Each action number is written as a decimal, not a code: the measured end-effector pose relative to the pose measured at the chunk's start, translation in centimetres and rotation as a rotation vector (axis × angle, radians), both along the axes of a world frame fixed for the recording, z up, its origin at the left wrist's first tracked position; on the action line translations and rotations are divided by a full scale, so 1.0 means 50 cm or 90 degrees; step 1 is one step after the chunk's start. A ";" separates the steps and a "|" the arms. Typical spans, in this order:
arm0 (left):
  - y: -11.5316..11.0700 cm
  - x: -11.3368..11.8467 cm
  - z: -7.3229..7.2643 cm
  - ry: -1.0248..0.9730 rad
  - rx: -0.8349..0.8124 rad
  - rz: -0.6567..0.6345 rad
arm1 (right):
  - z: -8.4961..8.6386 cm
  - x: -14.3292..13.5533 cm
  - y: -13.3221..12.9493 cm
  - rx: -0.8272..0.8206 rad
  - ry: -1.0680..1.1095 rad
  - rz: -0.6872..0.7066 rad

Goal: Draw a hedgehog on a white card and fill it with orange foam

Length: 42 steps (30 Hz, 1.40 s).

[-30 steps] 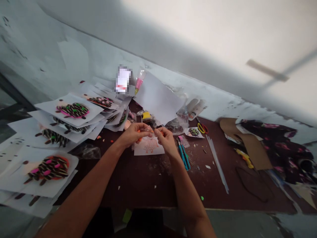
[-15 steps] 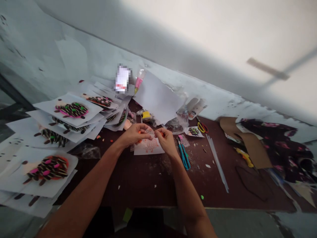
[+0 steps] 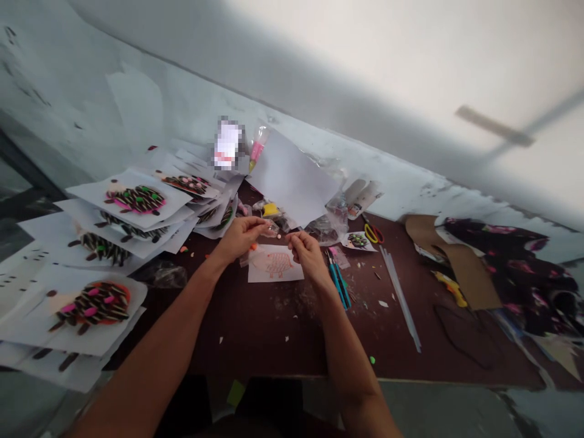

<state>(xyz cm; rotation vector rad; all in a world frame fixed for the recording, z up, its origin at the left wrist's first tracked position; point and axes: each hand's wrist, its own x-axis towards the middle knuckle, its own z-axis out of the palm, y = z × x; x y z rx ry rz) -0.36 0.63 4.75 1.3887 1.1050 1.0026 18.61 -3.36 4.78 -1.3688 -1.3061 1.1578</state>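
Thumb and fingers of the left hand (image 3: 241, 238) pinch a small clear plastic bag (image 3: 271, 229); the right hand (image 3: 306, 252) has its fingertips drawn together, though whether they hold anything I cannot tell. Between and below the hands, the orange hedgehog drawing (image 3: 276, 264) lies flat on the dark red table (image 3: 269, 340); teal-handled tool (image 3: 338, 281) to its right, stacked hedgehog pictures (image 3: 95, 310) well to its left; farther back, yellow-and-red-handled scissors (image 3: 373, 233) lie near the wall (image 3: 396, 188).
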 end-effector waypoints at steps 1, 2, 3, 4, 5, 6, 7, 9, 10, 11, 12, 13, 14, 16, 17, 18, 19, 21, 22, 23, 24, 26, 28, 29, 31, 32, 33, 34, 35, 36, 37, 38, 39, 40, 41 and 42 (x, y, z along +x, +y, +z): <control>0.002 0.000 -0.005 0.022 0.013 0.029 | 0.001 0.001 -0.001 0.002 -0.022 -0.002; 0.004 0.000 -0.009 0.049 0.032 0.056 | 0.002 0.003 -0.001 0.008 -0.047 -0.004; 0.005 0.000 -0.014 0.070 0.053 0.064 | 0.002 0.004 -0.001 0.018 -0.072 -0.006; 0.006 0.001 -0.017 0.084 0.073 0.059 | 0.001 0.006 -0.001 0.033 -0.093 -0.003; 0.007 0.000 -0.020 0.098 0.092 0.054 | 0.000 0.007 -0.001 0.048 -0.109 0.005; 0.008 0.000 -0.023 0.109 0.109 0.044 | -0.002 0.008 -0.001 0.064 -0.114 0.018; 0.009 -0.001 -0.024 0.119 0.122 0.035 | -0.005 0.009 -0.001 0.075 -0.107 0.031; 0.011 -0.002 -0.027 0.131 0.141 0.028 | -0.012 0.010 -0.004 0.079 -0.067 0.055; 0.011 -0.003 -0.028 0.137 0.148 0.030 | -0.017 0.011 -0.006 0.071 -0.036 0.061; 0.012 -0.003 -0.030 0.146 0.155 0.037 | -0.022 0.011 -0.009 0.058 -0.002 0.066; 0.012 -0.003 -0.031 0.160 0.163 0.048 | -0.027 0.012 -0.012 0.045 0.029 0.063; 0.011 -0.003 -0.032 0.181 0.174 0.061 | -0.031 0.013 -0.015 0.032 0.057 0.055; 0.011 -0.002 -0.033 0.203 0.184 0.073 | -0.034 0.014 -0.018 0.021 0.078 0.046; 0.010 -0.001 -0.033 0.239 0.202 0.089 | -0.037 0.016 -0.023 0.003 0.106 0.030; 0.009 0.000 -0.032 0.250 0.209 0.093 | -0.036 0.017 -0.026 -0.005 0.114 0.024; 0.008 0.000 -0.032 0.257 0.214 0.093 | -0.034 0.017 -0.028 -0.012 0.121 0.019; 0.008 0.001 -0.032 0.267 0.220 0.091 | -0.032 0.017 -0.030 -0.018 0.128 0.011; 0.008 0.001 -0.033 0.305 0.239 0.086 | -0.024 0.015 -0.034 -0.021 0.142 -0.013; 0.009 0.000 -0.035 0.330 0.253 0.084 | -0.021 0.014 -0.036 -0.020 0.145 -0.024; 0.011 0.000 -0.037 0.357 0.270 0.083 | -0.017 0.014 -0.039 -0.018 0.143 -0.030; 0.013 -0.001 -0.040 0.380 0.287 0.082 | -0.014 0.013 -0.041 -0.015 0.135 -0.031; 0.017 -0.003 -0.045 0.410 0.314 0.071 | -0.010 0.012 -0.044 -0.011 0.113 -0.024; 0.020 -0.004 -0.050 0.432 0.327 0.058 | -0.009 0.013 -0.045 -0.014 0.096 -0.005; 0.021 -0.005 -0.052 0.444 0.329 0.054 | -0.009 0.013 -0.044 -0.016 0.090 0.005; 0.021 -0.005 -0.056 0.469 0.320 0.058 | -0.011 0.013 -0.042 -0.024 0.080 0.024; 0.021 -0.006 -0.056 0.479 0.310 0.068 | -0.012 0.013 -0.041 -0.028 0.075 0.028; 0.021 -0.006 -0.057 0.486 0.300 0.080 | -0.013 0.013 -0.040 -0.032 0.070 0.025; 0.021 -0.006 -0.058 0.485 0.294 0.090 | -0.014 0.013 -0.039 -0.033 0.066 0.016; 0.021 -0.007 -0.058 0.480 0.294 0.096 | -0.015 0.013 -0.039 -0.032 0.059 0.005; 0.022 -0.007 -0.058 0.471 0.301 0.095 | -0.017 0.014 -0.038 -0.024 0.048 -0.005; 0.023 -0.008 -0.059 0.462 0.313 0.088 | -0.019 0.015 -0.038 -0.009 0.034 -0.012; 0.024 -0.008 -0.059 0.455 0.326 0.079 | -0.021 0.016 -0.038 0.010 0.019 -0.012; 0.025 -0.008 -0.060 0.453 0.336 0.071 | -0.023 0.017 -0.038 0.028 0.003 -0.006; 0.026 -0.008 -0.061 0.454 0.342 0.064 | -0.025 0.018 -0.038 0.041 -0.012 0.003; 0.026 -0.008 -0.062 0.458 0.343 0.060 | -0.028 0.019 -0.038 0.049 -0.029 0.012; 0.027 -0.008 -0.063 0.463 0.342 0.057 | -0.030 0.019 -0.038 0.055 -0.053 0.014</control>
